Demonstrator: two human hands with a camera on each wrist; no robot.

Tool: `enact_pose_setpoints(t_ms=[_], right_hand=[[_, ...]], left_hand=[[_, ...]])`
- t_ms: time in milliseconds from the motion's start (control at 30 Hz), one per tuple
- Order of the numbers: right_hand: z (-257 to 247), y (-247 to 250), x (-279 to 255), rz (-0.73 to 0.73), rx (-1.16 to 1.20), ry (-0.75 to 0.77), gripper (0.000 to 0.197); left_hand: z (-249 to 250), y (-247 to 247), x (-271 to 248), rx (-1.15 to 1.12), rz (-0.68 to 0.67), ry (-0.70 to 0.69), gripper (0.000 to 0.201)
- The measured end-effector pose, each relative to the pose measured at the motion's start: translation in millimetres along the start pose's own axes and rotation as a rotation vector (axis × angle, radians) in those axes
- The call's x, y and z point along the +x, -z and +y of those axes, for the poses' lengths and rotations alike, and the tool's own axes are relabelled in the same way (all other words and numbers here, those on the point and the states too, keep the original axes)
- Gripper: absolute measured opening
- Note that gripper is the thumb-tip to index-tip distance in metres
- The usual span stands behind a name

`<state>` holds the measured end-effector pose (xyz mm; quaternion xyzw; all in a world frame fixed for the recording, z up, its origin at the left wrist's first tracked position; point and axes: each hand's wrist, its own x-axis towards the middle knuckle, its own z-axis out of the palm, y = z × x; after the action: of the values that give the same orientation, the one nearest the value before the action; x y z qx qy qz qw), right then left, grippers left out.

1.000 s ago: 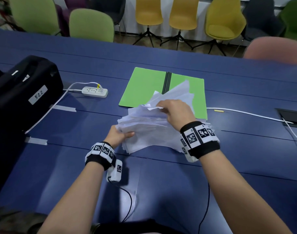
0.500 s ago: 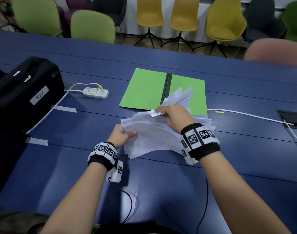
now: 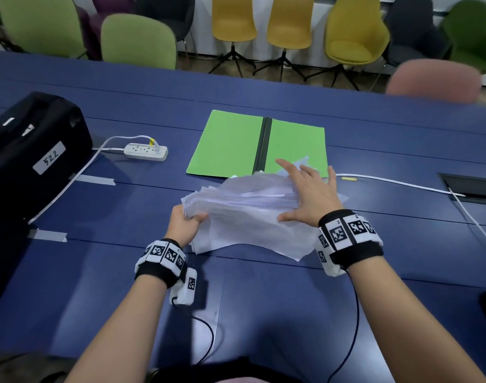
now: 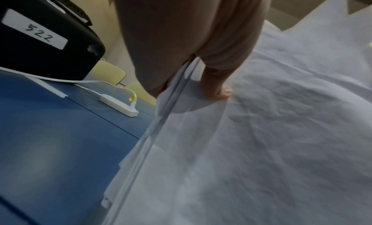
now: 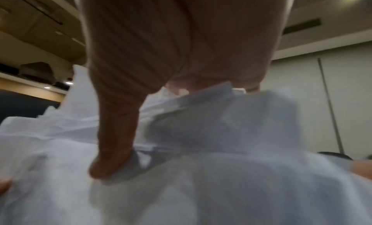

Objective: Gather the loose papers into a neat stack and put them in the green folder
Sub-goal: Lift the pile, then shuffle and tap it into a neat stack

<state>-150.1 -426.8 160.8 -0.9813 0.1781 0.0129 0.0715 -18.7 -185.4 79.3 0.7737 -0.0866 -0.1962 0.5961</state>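
The big blue table [image 3: 264,294] holds everything. A black case [image 3: 34,153] sits far left, with a power strip [image 3: 146,152] beside it. The green folder [image 3: 230,145] lies open and flat, just past the papers [image 3: 244,217]. The papers are a messy pile near the table's middle, with corners poking out, and a few reach onto the folder's near edge. The left hand [image 3: 185,222] has its grip on the pile's left edge, thumb on top. The right hand [image 3: 310,194] lies flat on the pile with its fingers spread, gripping nothing. To do this well, I think both hands should push the edges in, then tap the pile square before it goes in the folder.
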Motion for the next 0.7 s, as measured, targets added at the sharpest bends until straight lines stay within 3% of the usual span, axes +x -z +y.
enact_pose_setpoints(t_ms=[100,200,367,533,700], right_hand=[[15,1,-1,0.059,0.085,-0.104,0.109],[35,-5,-8,0.09,0.284,-0.151,0.112],[54,-33,-15,-0.018,0.499,-0.178,0.101],[53,-57,-25,-0.084,1.045,-0.167,0.057],[54,-89,-38,0.029,1.274,-0.315,0.051]], left_hand=[[-8,9,0,-0.016,0.005,0.031,0.022],[-13,21,-2,-0.063,0.04,0.072,0.021],[-16,44,2,-0.041,-0.01,0.089,0.023],[-20,53,6,-0.049,-0.026,0.107,0.032],[-23,53,12,-0.063,0.005,0.115,0.03]])
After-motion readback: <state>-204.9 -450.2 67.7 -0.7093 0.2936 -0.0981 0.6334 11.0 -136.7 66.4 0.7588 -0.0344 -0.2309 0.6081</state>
